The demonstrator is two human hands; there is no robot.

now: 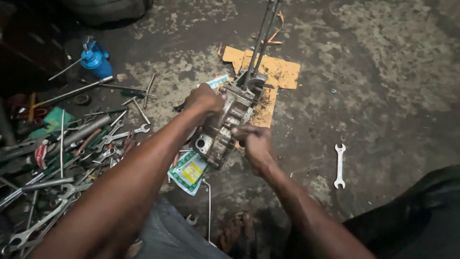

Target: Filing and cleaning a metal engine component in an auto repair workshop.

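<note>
engine casing centre on cardboard | tool pile left | wrench right

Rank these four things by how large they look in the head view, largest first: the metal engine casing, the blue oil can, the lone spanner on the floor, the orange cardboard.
1. Orange cardboard, partly hidden under the casing.
2. Metal engine casing, partly covered by the left hand and right hand.
3 and 4. Blue oil can and lone spanner: too alike to rank; the can lies farther away.
</note>
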